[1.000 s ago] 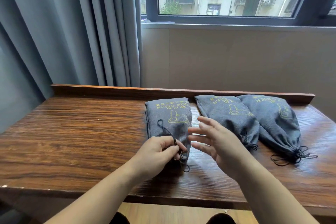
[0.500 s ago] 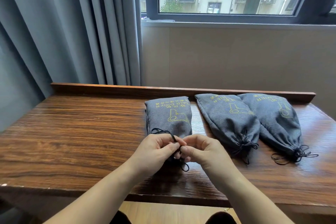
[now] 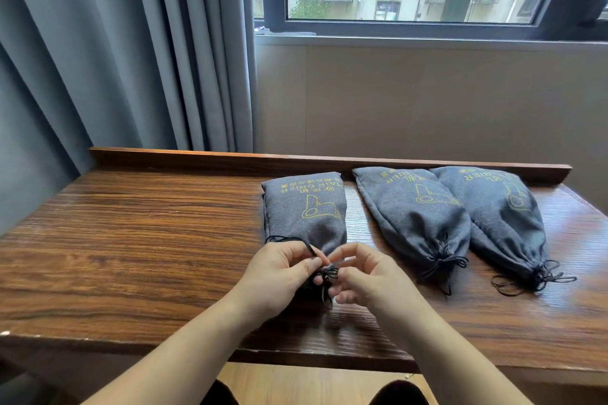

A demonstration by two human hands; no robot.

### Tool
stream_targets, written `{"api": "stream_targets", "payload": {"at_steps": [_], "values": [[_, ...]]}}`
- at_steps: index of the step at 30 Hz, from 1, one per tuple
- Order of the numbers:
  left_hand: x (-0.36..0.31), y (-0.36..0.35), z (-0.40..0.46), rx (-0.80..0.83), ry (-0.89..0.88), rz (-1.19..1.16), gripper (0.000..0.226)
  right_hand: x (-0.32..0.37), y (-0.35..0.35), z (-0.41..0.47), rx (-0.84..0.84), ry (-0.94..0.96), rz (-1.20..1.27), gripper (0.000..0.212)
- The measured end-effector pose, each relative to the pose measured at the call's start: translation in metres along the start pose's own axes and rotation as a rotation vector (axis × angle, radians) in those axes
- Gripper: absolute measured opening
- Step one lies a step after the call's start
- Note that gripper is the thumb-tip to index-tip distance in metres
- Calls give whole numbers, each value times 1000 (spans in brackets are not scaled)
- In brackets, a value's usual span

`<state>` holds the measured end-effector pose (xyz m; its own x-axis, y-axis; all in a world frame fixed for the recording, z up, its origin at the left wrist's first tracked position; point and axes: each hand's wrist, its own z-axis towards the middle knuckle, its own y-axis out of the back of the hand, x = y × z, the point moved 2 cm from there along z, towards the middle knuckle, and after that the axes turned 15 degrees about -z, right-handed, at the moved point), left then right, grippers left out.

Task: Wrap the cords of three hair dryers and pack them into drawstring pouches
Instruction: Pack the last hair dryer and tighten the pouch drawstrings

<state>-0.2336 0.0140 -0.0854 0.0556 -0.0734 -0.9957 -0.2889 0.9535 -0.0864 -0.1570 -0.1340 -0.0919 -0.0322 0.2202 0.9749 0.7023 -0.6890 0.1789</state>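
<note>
A: Where are the three pouches to be found?

B: All three lie in a row on the worktop (image 3: 131,240). The middle pouch (image 3: 418,210) and the right pouch (image 3: 500,207) are drawn shut, with their strings knotted at the near ends. The left pouch (image 3: 306,207) is being closed; its mouth is hidden behind the hands. The dryers themselves cannot be seen; they are judged to be inside, since each pouch bulges.

A: And the grip on each side?

B: The black drawstring (image 3: 324,273) is pinched by the left hand (image 3: 279,276) between thumb and forefinger, close to the gathered mouth. The right hand (image 3: 368,276) is curled beside it, fingertips at the same tangle of string, a strand apparently being pinched.

A: What could go wrong from here?

B: The knot is probably unfinished. If either strand is let slip, the loop could be lost and the mouth could slacken. If the string is pulled unevenly, it could be bunched to one side and jammed in its channel. A loose loop lies across the pouch (image 3: 283,238); it could be caught up in the knot.
</note>
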Motion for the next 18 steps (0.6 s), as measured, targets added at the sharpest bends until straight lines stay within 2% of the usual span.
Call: {"api": "stream_targets", "payload": {"at_steps": [2,4,11,14,18], "values": [[0,0,0,-1,4,-17,17,3,-3,-2,-1,78,-131,21],[-1,0,-1,5,0,-33,16,5,-3,-2,-30,117,-185,12],[0,4,-2,13,-23,17,20,5,-1,-2,-74,70,-150,9],[1,5,-2,1,-6,-23,25,4,-3,-3,-11,44,-119,8],[-2,4,-2,-9,-29,41,17,6,-5,-3,3,86,-209,11]]}}
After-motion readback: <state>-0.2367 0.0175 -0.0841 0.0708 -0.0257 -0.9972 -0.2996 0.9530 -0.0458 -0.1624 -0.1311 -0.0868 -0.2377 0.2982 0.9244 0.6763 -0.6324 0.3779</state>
